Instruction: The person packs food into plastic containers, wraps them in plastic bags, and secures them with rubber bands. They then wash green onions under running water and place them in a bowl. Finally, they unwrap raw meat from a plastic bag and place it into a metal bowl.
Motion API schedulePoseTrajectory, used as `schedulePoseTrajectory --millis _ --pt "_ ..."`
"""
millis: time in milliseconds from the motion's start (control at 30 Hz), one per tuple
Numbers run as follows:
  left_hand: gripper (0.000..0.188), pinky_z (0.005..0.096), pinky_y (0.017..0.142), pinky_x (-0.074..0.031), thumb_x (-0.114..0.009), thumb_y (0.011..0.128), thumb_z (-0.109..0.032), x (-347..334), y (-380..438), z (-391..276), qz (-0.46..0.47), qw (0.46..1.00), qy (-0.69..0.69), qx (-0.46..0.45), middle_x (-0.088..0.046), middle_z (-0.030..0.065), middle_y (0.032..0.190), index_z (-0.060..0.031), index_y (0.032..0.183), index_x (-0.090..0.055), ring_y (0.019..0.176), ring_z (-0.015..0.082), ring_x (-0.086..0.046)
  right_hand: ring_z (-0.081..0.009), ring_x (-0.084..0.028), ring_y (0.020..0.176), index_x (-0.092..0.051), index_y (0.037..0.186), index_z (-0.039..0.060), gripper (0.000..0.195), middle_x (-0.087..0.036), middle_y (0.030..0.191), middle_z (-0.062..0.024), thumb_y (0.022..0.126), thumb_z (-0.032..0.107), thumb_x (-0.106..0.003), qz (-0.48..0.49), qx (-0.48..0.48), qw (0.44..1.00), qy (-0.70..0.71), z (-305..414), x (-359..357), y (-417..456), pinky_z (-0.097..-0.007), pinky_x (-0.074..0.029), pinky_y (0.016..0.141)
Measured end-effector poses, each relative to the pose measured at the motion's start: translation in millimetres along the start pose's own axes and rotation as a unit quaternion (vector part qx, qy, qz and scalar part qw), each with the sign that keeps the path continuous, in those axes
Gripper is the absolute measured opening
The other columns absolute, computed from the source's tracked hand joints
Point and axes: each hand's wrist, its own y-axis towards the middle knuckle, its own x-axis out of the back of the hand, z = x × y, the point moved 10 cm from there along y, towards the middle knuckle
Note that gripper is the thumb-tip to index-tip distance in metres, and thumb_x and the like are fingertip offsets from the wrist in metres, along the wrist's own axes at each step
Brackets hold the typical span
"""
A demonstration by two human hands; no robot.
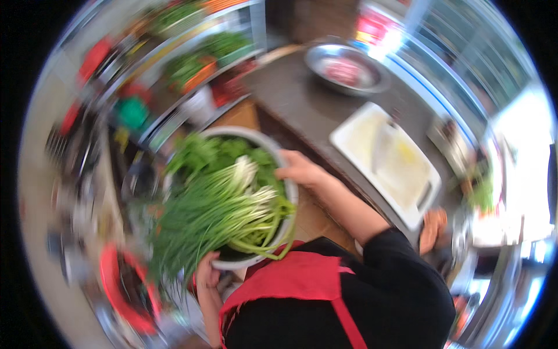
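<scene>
A pale round basin [293, 192] is held up in front of my body, its rim gripped on opposite sides. My right hand [301, 168] is closed around the far right of the rim. Around the near left of it sits my left hand [206, 271], its fingers partly hidden. Thin green onions [209, 213] with white root ends lie across the basin, their green tops hanging over the left side. Leafy greens [213, 152] fill the far side, and pale green stalks [279, 231] curve over the near right rim.
On the dark counter [283, 87] at right are a metal bowl [316, 65] of pinkish food and a white cutting board [348, 135] bearing a knife [378, 150]. Shelves [231, 65] of vegetables stand at far left. A red-rimmed tub [111, 279] is lower left.
</scene>
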Motion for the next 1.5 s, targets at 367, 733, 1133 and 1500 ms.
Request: schedulePoseTrajectory --millis 367,733,1133,1500 --pt "0.017 0.0369 0.078 -0.045 -0.055 0.074 -0.006 -112 163 -85 0.055 0.976 0.195 0.076 -0.060 0.0093 0.090 -0.0022 0.090 -0.057 0.085 0.0227 -0.057 -0.0215 -0.058 0.084 -0.053 0.115 0.0070 0.053 -0.062 0.094 -0.0122 0.062 0.002 -0.056 -0.270 -0.018 0.962 0.025 -26 55 82 -0.0312 -0.047 0.075" --pt "0.011 0.0390 0.080 -0.044 -0.054 0.075 -0.009 -200 230 -166 0.099 0.960 0.254 0.059 -0.060 0.0085 0.086 -0.0040 0.084 -0.058 0.084 0.0223 -0.056 -0.0219 -0.054 0.098 -0.052 0.115 0.0048 0.045 -0.059 0.107 -0.0129 0.077 0.025 -0.064 -0.310 0.074 0.948 0.004 2 131 154 -0.0342 -0.042 0.085" --pt "0.004 0.0375 0.071 -0.048 -0.055 0.069 -0.003 -90 256 -240 -0.029 0.998 -0.059 -0.019 -0.050 0.0056 0.069 -0.0059 0.071 -0.053 0.067 0.0204 -0.051 -0.0250 -0.047 0.112 -0.038 0.129 0.0090 0.054 -0.046 0.127 -0.0098 0.087 0.042 -0.048 -0.052 -0.208 0.923 0.319 -98 10 291 -0.0421 -0.044 0.085" --pt "0.023 0.0367 0.078 -0.048 -0.055 0.078 -0.003 32 389 -234 -0.058 0.974 -0.217 -0.024 -0.059 0.0098 0.094 -0.0018 0.101 -0.056 0.087 0.0212 -0.057 -0.0270 -0.060 0.084 -0.040 0.122 0.0086 0.043 -0.055 0.105 -0.0117 0.081 0.005 -0.051 0.036 -0.343 0.939 0.003 -245 -44 494 -0.0455 -0.053 0.063"
